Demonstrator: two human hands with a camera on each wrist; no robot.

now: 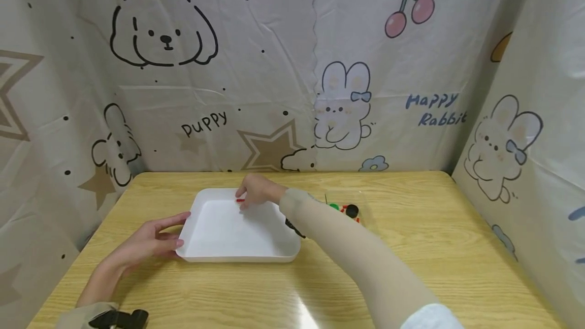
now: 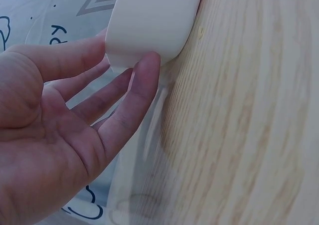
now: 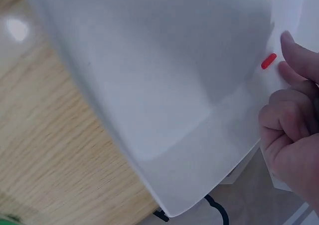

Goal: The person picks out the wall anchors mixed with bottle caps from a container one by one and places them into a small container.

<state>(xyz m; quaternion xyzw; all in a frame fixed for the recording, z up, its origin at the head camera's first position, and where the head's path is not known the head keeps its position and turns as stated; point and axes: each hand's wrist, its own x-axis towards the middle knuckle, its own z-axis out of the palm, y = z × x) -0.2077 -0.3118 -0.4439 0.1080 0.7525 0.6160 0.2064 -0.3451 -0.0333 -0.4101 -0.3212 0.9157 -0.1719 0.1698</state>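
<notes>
A white tray (image 1: 237, 232) stands on the table. At its left end my left hand (image 1: 151, 240) touches the outer wall with extended fingers; the left wrist view shows the fingertips (image 2: 149, 68) against the white wall (image 2: 154, 20). Over the tray's far side is my right hand (image 1: 256, 190). In the right wrist view a small red rod-like piece (image 3: 269, 61) is beside the right hand (image 3: 294, 115), close to the thumb and a fingertip, which are spread apart. The other right fingers are curled inward.
Right of the tray, partly behind the right forearm, a clear container (image 1: 363, 199) has red pieces, a green round piece (image 1: 334, 206) and a black round piece (image 1: 352, 210) in it. A patterned curtain (image 1: 274, 65) hangs behind the wooden table (image 1: 411, 248).
</notes>
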